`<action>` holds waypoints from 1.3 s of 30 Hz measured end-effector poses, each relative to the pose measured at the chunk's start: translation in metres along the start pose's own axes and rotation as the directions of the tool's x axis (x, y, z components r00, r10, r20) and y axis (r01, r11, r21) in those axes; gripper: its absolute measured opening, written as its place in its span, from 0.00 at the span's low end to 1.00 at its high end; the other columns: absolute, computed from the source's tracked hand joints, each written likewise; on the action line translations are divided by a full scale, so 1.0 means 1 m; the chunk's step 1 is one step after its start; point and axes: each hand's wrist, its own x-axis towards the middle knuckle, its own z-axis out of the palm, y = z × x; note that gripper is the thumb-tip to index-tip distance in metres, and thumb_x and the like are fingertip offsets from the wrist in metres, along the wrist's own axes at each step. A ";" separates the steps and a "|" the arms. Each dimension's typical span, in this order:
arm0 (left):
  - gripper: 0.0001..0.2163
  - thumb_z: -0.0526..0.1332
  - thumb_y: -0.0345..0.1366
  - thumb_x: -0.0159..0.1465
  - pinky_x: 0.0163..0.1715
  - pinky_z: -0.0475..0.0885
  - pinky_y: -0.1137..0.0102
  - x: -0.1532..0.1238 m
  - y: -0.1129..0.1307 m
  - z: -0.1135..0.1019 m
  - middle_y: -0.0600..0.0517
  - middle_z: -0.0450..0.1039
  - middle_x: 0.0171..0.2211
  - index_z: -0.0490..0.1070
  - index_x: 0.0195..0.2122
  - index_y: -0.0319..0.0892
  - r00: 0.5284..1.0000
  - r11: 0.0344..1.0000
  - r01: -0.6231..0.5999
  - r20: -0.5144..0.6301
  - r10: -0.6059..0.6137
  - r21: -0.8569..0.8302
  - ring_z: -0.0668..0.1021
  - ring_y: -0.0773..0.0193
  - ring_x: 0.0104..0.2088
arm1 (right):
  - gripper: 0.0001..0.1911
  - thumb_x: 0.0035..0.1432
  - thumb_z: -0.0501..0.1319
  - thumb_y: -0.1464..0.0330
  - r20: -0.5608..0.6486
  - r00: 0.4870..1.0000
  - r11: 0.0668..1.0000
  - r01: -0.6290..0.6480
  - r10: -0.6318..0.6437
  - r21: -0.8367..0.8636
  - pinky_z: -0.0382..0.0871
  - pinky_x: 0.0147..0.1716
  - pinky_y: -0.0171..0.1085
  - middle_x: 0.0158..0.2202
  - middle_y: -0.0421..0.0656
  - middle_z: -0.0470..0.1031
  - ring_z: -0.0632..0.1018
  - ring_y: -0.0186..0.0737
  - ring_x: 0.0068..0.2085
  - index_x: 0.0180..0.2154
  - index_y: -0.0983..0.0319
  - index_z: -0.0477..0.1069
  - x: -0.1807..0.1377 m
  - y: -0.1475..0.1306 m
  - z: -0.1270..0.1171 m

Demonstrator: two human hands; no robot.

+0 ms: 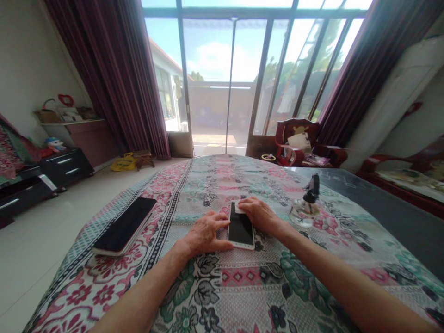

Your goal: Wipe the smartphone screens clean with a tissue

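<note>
A white-framed smartphone point(242, 231) with a dark screen lies face up on the patterned tablecloth point(239, 277). My left hand point(207, 232) holds it from the left, fingers at its side edge and thumb at the lower corner. Bent over the phone's upper end, my right hand point(258, 213) presses a small white wipe point(238, 208) against the screen. The fingers partly cover the wipe, so its full shape is hidden. To the right stands a clear spray bottle point(304, 212) with a black nozzle. A larger dark-screened tablet point(125, 225) lies to the left, on something thick and pale-edged.
Beyond the table are glass doors point(227, 92) between purple curtains point(118, 69). A red wooden chair point(294, 138) holding items stands at the back right. A dark tabletop point(357, 203) adjoins on the right. On the left floor lies a yellow bag point(124, 162) near black drawers point(67, 166).
</note>
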 end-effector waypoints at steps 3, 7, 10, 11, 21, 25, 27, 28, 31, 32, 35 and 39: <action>0.21 0.67 0.48 0.53 0.47 0.70 0.61 0.000 0.001 -0.001 0.50 0.70 0.51 0.73 0.46 0.46 1.000 1.000 0.000 0.001 0.000 0.000 0.71 0.52 0.48 | 0.15 0.61 0.51 0.76 0.003 1.000 1.000 -0.013 0.013 -0.016 0.67 0.44 0.38 0.42 0.45 0.78 0.73 0.39 0.41 0.36 0.61 0.77 0.004 -0.002 0.000; 0.23 0.67 0.48 0.53 0.48 0.70 0.60 0.000 0.000 0.001 0.49 0.70 0.51 0.72 0.48 0.45 1.000 1.000 -0.011 -0.009 0.011 -0.005 0.71 0.53 0.48 | 0.13 0.61 0.53 0.74 0.036 0.996 0.995 0.082 -0.085 0.062 0.66 0.45 0.38 0.43 0.44 0.77 0.73 0.39 0.43 0.37 0.60 0.76 -0.020 -0.028 -0.006; 0.24 0.67 0.49 0.53 0.47 0.70 0.60 0.000 -0.002 0.003 0.48 0.71 0.51 0.72 0.49 0.44 1.000 1.000 -0.011 -0.015 0.011 -0.001 0.71 0.52 0.48 | 0.14 0.63 0.51 0.74 0.052 0.989 0.983 0.131 -0.138 0.126 0.67 0.44 0.37 0.43 0.43 0.77 0.73 0.37 0.43 0.39 0.60 0.76 -0.044 -0.049 -0.012; 0.24 0.67 0.49 0.53 0.47 0.70 0.60 0.000 -0.003 0.003 0.48 0.70 0.51 0.72 0.49 0.44 1.000 1.000 -0.012 -0.016 0.012 0.002 0.71 0.52 0.49 | 0.14 0.63 0.51 0.74 0.056 0.988 0.981 0.135 -0.144 0.137 0.68 0.44 0.37 0.43 0.43 0.77 0.73 0.37 0.43 0.39 0.60 0.75 -0.050 -0.052 -0.013; 0.29 0.67 0.53 0.51 0.51 0.68 0.60 -0.001 -0.003 0.004 0.46 0.66 0.56 0.70 0.50 0.41 0.998 0.998 0.060 -0.007 -0.060 0.020 0.68 0.50 0.53 | 0.15 0.62 0.51 0.75 0.003 0.999 0.999 0.037 -0.038 0.031 0.67 0.45 0.38 0.42 0.44 0.78 0.75 0.39 0.42 0.36 0.61 0.77 -0.005 -0.011 0.000; 0.29 0.66 0.53 0.52 0.53 0.66 0.61 -0.001 -0.004 0.004 0.48 0.65 0.57 0.70 0.51 0.44 0.998 0.998 0.058 0.005 -0.058 0.017 0.68 0.51 0.53 | 0.15 0.62 0.51 0.75 -0.002 1.000 1.000 -0.016 0.016 -0.020 0.64 0.47 0.38 0.43 0.45 0.78 0.75 0.39 0.43 0.33 0.60 0.76 0.016 -0.007 0.007; 0.29 0.66 0.53 0.52 0.53 0.66 0.61 -0.001 -0.005 0.005 0.48 0.66 0.56 0.70 0.52 0.43 0.998 0.998 0.064 0.003 -0.064 0.010 0.68 0.52 0.53 | 0.15 0.62 0.51 0.75 -0.008 1.000 0.999 -0.029 0.029 -0.021 0.64 0.47 0.38 0.44 0.46 0.77 0.74 0.39 0.44 0.34 0.61 0.76 0.017 -0.010 0.010; 0.30 0.67 0.54 0.51 0.53 0.66 0.61 -0.001 -0.006 0.005 0.48 0.66 0.56 0.70 0.51 0.43 0.998 0.998 0.069 0.003 -0.069 0.005 0.68 0.52 0.53 | 0.15 0.62 0.51 0.75 -0.004 1.000 1.000 -0.023 0.023 -0.016 0.65 0.47 0.38 0.44 0.46 0.77 0.74 0.40 0.44 0.34 0.61 0.76 0.016 -0.012 0.011; 0.30 0.67 0.55 0.50 0.53 0.66 0.62 0.001 -0.007 0.005 0.47 0.67 0.55 0.71 0.50 0.42 0.997 0.997 0.077 0.007 -0.077 -0.005 0.68 0.52 0.53 | 0.15 0.62 0.51 0.75 0.001 1.000 0.999 0.030 -0.030 0.039 0.66 0.46 0.39 0.45 0.46 0.77 0.74 0.41 0.44 0.38 0.61 0.77 0.003 -0.024 0.011; 0.30 0.67 0.55 0.50 0.53 0.66 0.62 0.001 -0.007 0.005 0.47 0.68 0.55 0.71 0.49 0.42 0.997 0.997 0.076 0.007 -0.076 -0.006 0.69 0.52 0.53 | 0.15 0.61 0.51 0.74 -0.001 0.998 0.996 0.057 -0.057 0.069 0.67 0.46 0.40 0.45 0.46 0.77 0.74 0.41 0.45 0.39 0.61 0.76 -0.003 -0.028 0.009; 0.29 0.67 0.55 0.50 0.53 0.66 0.62 0.002 -0.007 0.005 0.48 0.69 0.53 0.72 0.48 0.42 0.998 0.998 0.063 0.007 -0.063 -0.008 0.69 0.52 0.53 | 0.15 0.61 0.52 0.74 -0.011 0.992 0.981 0.126 -0.126 0.145 0.67 0.46 0.40 0.46 0.45 0.76 0.73 0.40 0.46 0.41 0.60 0.76 -0.022 -0.043 0.003; 0.30 0.67 0.55 0.50 0.53 0.66 0.62 0.001 -0.006 0.002 0.47 0.69 0.53 0.71 0.50 0.42 0.998 0.998 0.055 0.020 -0.054 -0.015 0.70 0.52 0.52 | 0.15 0.62 0.51 0.73 0.023 0.984 0.968 0.172 -0.179 0.181 0.67 0.44 0.38 0.45 0.44 0.77 0.73 0.38 0.43 0.40 0.59 0.76 -0.040 -0.055 -0.005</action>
